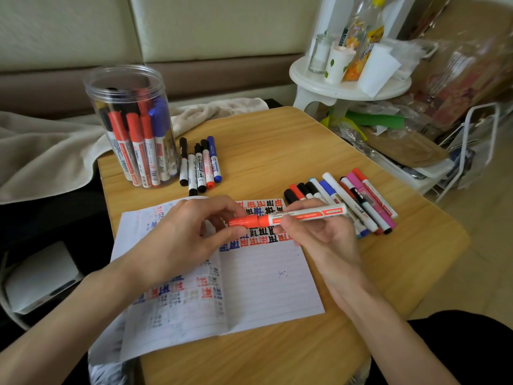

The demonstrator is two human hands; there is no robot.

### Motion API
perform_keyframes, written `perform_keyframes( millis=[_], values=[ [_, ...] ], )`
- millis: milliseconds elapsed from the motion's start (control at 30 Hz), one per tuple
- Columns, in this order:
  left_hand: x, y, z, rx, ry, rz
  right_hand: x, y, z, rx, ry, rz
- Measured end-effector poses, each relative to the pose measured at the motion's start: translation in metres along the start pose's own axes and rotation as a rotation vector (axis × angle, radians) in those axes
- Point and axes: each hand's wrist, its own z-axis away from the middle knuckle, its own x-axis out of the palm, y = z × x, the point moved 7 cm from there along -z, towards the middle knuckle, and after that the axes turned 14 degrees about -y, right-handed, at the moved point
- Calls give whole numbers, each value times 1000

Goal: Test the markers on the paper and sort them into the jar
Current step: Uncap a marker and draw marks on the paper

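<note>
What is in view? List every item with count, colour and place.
Table: one, light wood, foreground.
Jar: one, clear, table's far left, holding red, blue, black markers.
Loose markers: five, black, red, blue ends, right of jar.
Marker pile: about a dozen, mixed colours, table's right.
Paper: white lined sheets, colourful test marks, centre.
Red marker: one, white barrel, above paper.
Stool: one, white, beyond table.
Left hand: pinches marker's cap.
Right hand: holds its barrel.

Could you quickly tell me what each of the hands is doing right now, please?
Left hand: pinches the cap of the red marker.
Right hand: grips that marker's barrel.
</note>
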Motion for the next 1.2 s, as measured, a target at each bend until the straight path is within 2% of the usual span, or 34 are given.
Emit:
perform_keyframes(
  millis=[133, 267, 400, 500, 700, 934, 1100, 1200],
  values=[
    [1, 0, 0, 4, -24, 26, 6, 1, 0, 27, -86, 27],
    [-6, -3, 1, -3, -8, 23, -5, 2, -2, 99, -73, -23],
    [-9, -2, 2, 3, 24, 20, -6, -1, -5, 20, -135, 266],
    [-6, -4, 3, -14, 47, 24, -4, -2, -7, -13, -128, 356],
    [-10, -4, 4, -6, 126, 60, -1, -2, -11, -24, -92, 335],
    [-15, -10, 5, -25, 98, 19, 10, 8, -12, -36, -89, 313],
    [-28, -7, -1, 43, 100, 175, 26, -5, -28, -92, -163, 447],
    [-47, -6, -2, 82, 204, 283, 39, -17, -48, -140, -141, 531]
  ],
)
